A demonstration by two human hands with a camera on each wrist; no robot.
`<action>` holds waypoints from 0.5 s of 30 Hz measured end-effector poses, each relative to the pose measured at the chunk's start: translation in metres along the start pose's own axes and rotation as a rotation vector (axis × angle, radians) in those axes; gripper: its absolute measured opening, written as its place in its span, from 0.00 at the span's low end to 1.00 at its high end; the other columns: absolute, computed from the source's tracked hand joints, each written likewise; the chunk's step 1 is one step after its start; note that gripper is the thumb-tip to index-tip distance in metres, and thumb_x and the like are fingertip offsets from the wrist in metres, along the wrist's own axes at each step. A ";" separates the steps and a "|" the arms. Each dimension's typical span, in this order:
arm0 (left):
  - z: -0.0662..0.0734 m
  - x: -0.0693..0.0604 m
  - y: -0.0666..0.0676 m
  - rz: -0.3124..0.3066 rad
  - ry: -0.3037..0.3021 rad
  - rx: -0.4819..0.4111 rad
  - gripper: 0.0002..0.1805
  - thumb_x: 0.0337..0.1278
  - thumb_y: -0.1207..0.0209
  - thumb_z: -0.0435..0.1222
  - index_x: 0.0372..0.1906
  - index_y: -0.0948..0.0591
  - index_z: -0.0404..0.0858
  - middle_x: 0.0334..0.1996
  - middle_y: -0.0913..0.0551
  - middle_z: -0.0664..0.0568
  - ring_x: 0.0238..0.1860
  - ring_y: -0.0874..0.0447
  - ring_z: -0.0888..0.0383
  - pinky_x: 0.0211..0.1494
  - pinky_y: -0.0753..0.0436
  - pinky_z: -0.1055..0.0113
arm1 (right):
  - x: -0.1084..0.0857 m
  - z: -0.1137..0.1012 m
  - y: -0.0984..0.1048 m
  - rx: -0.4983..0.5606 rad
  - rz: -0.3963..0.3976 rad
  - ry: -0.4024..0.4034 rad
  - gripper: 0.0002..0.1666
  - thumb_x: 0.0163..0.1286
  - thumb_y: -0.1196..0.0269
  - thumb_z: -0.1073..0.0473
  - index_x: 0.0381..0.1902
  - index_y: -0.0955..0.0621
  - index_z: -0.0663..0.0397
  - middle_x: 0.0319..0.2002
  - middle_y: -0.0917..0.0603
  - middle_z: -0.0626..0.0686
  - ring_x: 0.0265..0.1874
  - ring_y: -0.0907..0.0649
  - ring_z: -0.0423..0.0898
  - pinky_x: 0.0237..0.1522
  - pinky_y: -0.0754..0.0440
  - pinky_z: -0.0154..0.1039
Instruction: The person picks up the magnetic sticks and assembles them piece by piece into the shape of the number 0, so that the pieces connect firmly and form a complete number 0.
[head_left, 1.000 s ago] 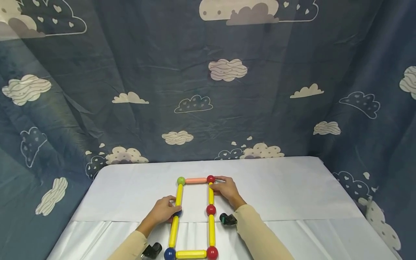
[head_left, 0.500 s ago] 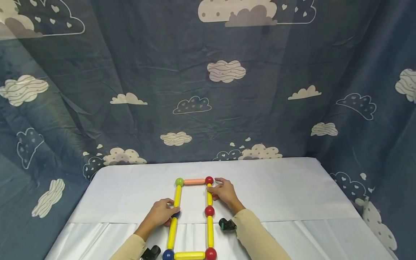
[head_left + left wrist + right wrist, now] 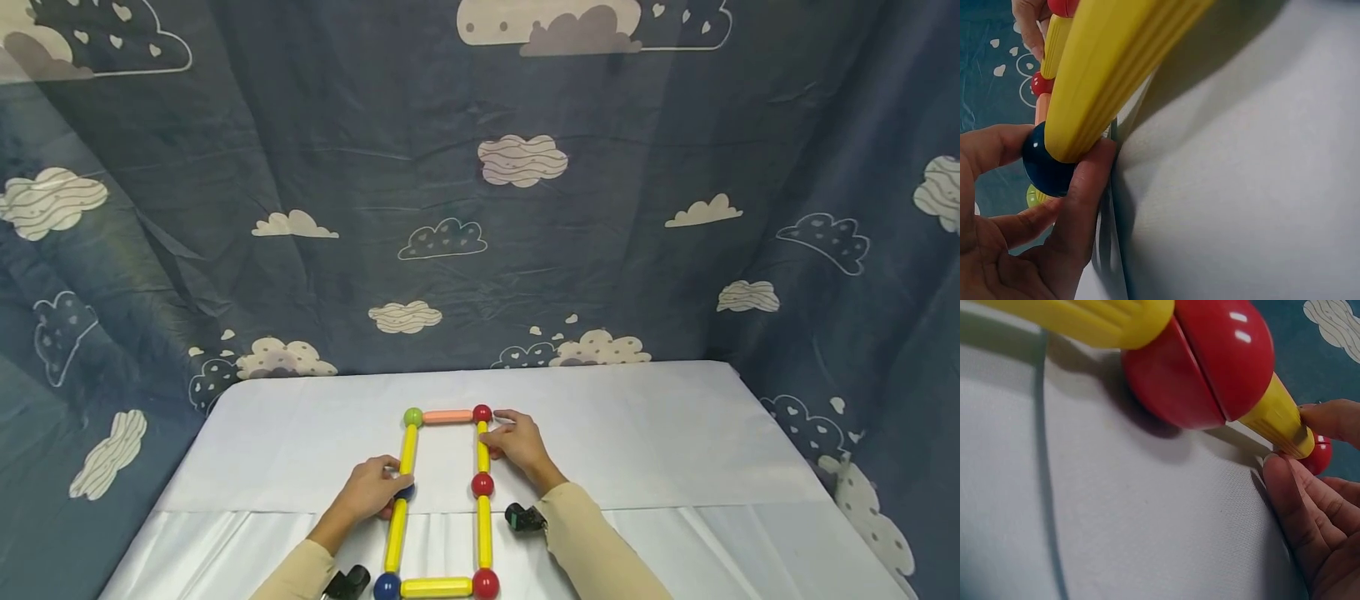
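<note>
Yellow rods, one salmon rod [image 3: 447, 417] and coloured balls form a closed rectangular frame on the white table. My left hand [image 3: 367, 490] holds the dark blue ball [image 3: 1044, 164] midway along the left side, thumb and fingers around it. A yellow rod [image 3: 1104, 75] runs from that ball toward the left wrist camera. On the far right side, my right hand [image 3: 522, 446] pinches the yellow rod [image 3: 1279, 422] between the far red ball [image 3: 482, 413] and the middle red ball [image 3: 483, 484]. The far left corner is a green ball [image 3: 413, 417].
A blue ball [image 3: 387, 587] and a red ball [image 3: 485, 583] make the near corners, joined by a yellow rod [image 3: 437, 588]. The white tablecloth [image 3: 637, 442] has a crease across it. A dark cloud-patterned curtain [image 3: 337, 167] surrounds the table's back and sides.
My right thumb has slid slightly nearer along the rod, and its fingertips have come a little away from the far red ball. The left hand keeps its hold; the view shifted slightly.
</note>
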State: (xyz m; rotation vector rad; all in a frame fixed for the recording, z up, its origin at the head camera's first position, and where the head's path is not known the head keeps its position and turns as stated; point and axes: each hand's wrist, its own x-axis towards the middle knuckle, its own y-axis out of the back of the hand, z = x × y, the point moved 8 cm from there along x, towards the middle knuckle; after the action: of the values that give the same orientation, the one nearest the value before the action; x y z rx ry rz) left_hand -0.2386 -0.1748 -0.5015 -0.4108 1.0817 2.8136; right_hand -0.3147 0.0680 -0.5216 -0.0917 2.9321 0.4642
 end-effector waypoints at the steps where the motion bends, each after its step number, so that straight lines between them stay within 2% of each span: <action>1: 0.000 -0.001 0.000 -0.001 0.000 -0.004 0.23 0.59 0.37 0.40 0.54 0.24 0.30 0.29 0.24 0.49 0.17 0.24 0.60 0.21 0.21 0.69 | 0.000 0.000 0.000 0.002 -0.002 -0.003 0.38 0.59 0.30 0.62 0.64 0.31 0.66 0.27 0.15 0.53 0.18 0.20 0.43 0.27 0.18 0.34; 8: 0.002 -0.002 -0.002 -0.009 -0.005 -0.046 0.22 0.59 0.38 0.39 0.54 0.24 0.30 0.31 0.23 0.49 0.18 0.24 0.60 0.22 0.20 0.68 | 0.000 0.000 0.004 -0.024 0.007 0.007 0.36 0.59 0.30 0.61 0.64 0.29 0.64 0.27 0.15 0.52 0.18 0.20 0.43 0.28 0.18 0.35; 15: 0.008 0.002 -0.003 0.008 -0.010 -0.062 0.22 0.59 0.38 0.40 0.54 0.24 0.31 0.31 0.23 0.49 0.18 0.24 0.60 0.22 0.20 0.68 | 0.004 -0.003 0.012 -0.029 0.028 -0.026 0.39 0.59 0.30 0.60 0.66 0.31 0.60 0.28 0.15 0.52 0.19 0.20 0.44 0.29 0.19 0.34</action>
State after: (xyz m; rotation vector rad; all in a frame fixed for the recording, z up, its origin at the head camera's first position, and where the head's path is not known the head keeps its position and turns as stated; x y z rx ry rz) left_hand -0.2421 -0.1671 -0.4982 -0.3982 0.9981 2.8592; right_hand -0.3197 0.0783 -0.5156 -0.0486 2.9054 0.5082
